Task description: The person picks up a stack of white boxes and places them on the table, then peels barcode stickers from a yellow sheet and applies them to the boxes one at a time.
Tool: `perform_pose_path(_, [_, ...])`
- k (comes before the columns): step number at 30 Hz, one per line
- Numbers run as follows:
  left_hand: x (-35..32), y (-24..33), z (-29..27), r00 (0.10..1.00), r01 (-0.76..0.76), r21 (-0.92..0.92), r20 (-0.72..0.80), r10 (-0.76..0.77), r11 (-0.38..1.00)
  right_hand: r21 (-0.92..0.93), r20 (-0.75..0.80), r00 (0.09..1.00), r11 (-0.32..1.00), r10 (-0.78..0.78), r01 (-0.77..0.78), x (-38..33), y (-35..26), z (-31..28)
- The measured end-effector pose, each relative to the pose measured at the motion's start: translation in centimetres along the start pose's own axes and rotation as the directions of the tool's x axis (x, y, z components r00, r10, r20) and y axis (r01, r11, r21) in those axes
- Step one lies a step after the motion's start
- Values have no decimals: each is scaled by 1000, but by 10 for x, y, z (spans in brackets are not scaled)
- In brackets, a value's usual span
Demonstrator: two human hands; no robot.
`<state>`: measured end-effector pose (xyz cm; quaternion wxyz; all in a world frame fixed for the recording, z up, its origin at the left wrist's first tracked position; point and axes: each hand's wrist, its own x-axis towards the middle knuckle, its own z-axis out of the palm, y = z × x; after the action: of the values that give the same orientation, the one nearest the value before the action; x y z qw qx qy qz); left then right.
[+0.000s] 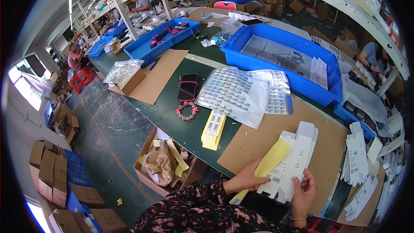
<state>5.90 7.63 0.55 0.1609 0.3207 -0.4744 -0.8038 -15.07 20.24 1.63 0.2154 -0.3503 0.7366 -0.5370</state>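
Observation:
My left hand point(246, 178) is closed on a long yellow label strip point(272, 159), which runs up across a stack of flat white cartons point(297, 151). Its thumb reaches over the lower part of the top carton. On the right edge of the cartons rests my right hand point(305, 191), thumb on the top face and fingers curled, gripping them. The cartons lie over a brown cardboard sheet point(250, 146). Farther off, a yellow stack of label strips point(213, 130) sits on the green table, beside a clear bag of sticker sheets point(233, 92).
A phone point(188, 88) and a beaded bracelet point(186, 111) lie left of the bag. Behind stand a large blue bin point(280, 62) and a blue tray with scissors point(161, 39). More white cartons point(357, 159) are at right. A waste box point(166, 164) stands below the table edge.

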Motion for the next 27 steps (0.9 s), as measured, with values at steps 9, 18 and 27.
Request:
perform_pose_path(9, [1,-1,-1,1000,9,13,6,-9,1000,43,-3,1000,999,-6,6,-3,-3,1])
perform_pose_path(18, [1,3,1,1000,-5,12,-2,5,1000,26,-5,1000,1000,-12,12,-3,-2,0])
perform_pose_path(27, [-1,5,2,1000,12,14,-4,-12,1000,22,-9,1000,1000,-18,18,-5,-3,0])
